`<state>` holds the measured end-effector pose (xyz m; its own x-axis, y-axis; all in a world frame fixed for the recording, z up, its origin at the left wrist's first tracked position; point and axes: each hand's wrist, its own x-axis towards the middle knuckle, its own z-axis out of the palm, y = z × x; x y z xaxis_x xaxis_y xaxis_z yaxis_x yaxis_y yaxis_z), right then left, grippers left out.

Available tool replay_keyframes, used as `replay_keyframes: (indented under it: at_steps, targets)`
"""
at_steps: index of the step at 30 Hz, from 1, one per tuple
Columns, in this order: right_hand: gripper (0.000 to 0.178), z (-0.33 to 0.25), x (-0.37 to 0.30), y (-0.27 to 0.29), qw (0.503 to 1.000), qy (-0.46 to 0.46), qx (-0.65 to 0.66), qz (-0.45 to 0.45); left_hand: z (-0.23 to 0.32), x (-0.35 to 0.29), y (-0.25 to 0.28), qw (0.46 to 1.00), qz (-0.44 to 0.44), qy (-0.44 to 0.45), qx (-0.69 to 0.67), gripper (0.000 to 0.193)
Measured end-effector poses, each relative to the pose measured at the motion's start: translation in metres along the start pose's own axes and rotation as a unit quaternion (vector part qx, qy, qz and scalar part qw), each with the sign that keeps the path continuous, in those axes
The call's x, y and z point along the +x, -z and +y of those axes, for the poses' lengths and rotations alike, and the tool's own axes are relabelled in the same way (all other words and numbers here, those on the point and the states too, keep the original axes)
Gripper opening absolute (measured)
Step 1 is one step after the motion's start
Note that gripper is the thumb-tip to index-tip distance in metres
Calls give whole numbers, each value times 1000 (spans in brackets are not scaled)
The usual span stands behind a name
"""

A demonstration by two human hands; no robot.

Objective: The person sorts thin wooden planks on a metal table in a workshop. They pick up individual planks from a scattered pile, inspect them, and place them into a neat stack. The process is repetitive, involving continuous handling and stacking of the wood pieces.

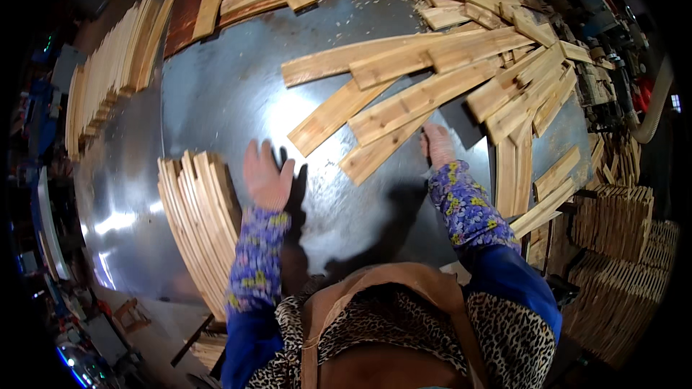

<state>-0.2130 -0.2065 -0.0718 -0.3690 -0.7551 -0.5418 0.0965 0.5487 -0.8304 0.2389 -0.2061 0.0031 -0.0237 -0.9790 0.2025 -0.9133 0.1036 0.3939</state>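
Left hand (pixel 267 175) open, fingers spread and pointing away from the body, holding nothing; it hovers over the bare metal table (pixel 216 79), just right of a neat stack of thin wooden slats (pixel 198 223) standing on edge near the table's left front. Right hand (pixel 437 142) reaches forward to the loose pile of wooden boards (pixel 432 75) strewn across the far and right side of the table; fingertips rest at the near end of one long board (pixel 386 145) lying diagonally. Cannot tell whether the fingers grip it or only touch it. Another row of slats (pixel 108 65) lies along the far left edge. Stacked boards (pixel 620 223) sit off the table at right.
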Motion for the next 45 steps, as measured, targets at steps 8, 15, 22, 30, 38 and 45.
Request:
replay_keyframes:
  at_steps: [8,15,22,30,38,45]
  targets:
    - [40,-37,60,-19,988,85,-60,114,85,249,-125,986,-110,-112,54,88]
    - [53,-7,49,0,975,106,-187,61,120,62,-91,909,-393,78,-111,96]
    - [76,-37,-99,-80,918,100,-372,-98,87,-146,-72,802,-346,286,-394,41]
    - [61,-73,-155,-130,909,183,-365,-87,57,-185,54,894,-51,392,-212,32]
    - [68,-55,-225,-277,887,147,-373,-231,-27,-284,107,956,68,264,108,26]
    - [80,15,-292,-320,617,268,-606,-426,-39,-310,114,979,-6,162,127,78]
